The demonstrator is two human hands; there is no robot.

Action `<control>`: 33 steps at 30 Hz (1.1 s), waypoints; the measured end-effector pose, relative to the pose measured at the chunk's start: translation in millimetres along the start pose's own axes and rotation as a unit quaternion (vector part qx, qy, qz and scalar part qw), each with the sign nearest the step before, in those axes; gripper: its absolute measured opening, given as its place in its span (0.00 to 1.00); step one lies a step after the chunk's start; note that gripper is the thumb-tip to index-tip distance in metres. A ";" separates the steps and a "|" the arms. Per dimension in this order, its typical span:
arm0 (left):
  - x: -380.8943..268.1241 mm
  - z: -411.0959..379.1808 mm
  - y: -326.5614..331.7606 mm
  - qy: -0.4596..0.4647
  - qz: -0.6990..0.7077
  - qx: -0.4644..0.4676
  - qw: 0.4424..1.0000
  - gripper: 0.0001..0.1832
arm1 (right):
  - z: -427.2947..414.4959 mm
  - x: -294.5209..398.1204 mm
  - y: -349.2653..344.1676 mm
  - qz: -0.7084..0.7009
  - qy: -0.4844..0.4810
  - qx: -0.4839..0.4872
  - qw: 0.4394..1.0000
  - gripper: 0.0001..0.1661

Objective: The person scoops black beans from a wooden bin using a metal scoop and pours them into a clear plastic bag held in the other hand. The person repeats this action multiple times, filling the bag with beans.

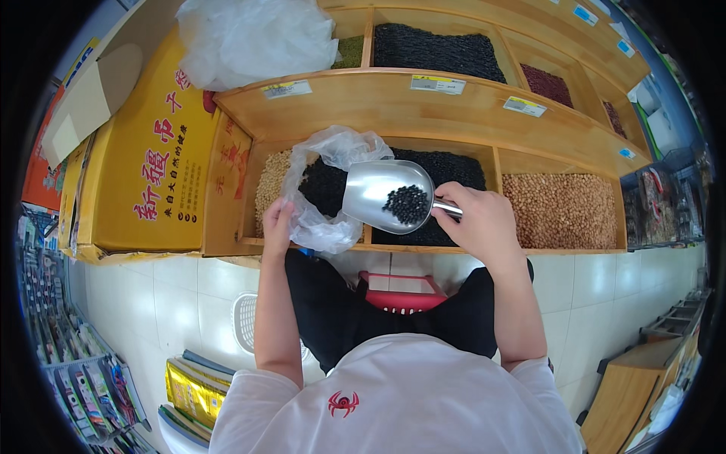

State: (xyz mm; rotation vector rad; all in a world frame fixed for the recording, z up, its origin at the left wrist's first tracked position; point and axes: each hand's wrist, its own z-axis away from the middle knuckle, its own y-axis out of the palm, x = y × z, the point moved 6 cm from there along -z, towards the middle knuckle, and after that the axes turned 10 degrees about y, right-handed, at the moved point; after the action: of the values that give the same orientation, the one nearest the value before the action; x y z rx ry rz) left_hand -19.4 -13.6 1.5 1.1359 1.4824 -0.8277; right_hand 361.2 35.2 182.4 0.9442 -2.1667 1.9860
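My right hand [479, 222] grips the handle of a metal scoop [363, 187], which carries a small heap of black beans [407, 204]. The scoop's front lip reaches over the mouth of a clear plastic bag [334, 234]. With its fingers on the left rim, my left hand [277, 225] holds this bag open. Dark beans [322, 184] fill the bag's inside. Below the scoop lies a wooden compartment of black beans [442, 167]. Pale beans [273, 176] show in the compartment at the left, partly hidden by the bag.
A compartment of light brown beans [558, 210] lies at the right. Behind rises a wooden divider [368, 108] with price labels, then a further row of bins. A yellow cardboard box [159, 147] stands left, near a crumpled plastic bag [255, 42]. A red plastic basket [402, 298] sits between my legs.
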 end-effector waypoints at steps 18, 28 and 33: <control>0.2 -1.1 0.0 -0.004 0.005 0.017 1.000 0.09 | -5.8 21.8 -3.9 0.062 -0.037 0.004 0.997 0.13; 2.4 -0.1 -2.6 0.014 -0.008 0.006 1.000 0.09 | 14.3 -18.5 -32.0 -0.068 0.083 -0.032 0.994 0.14; 3.4 -0.6 -2.3 -0.009 0.000 0.010 1.000 0.08 | 43.9 -82.1 -36.9 -0.002 0.178 -0.041 0.983 0.14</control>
State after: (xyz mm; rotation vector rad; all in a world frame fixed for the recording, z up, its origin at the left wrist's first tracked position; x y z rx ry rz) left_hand -21.9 -13.0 -1.8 1.1417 1.4617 -0.8526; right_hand 460.5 27.7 172.1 0.5311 -2.0255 1.8746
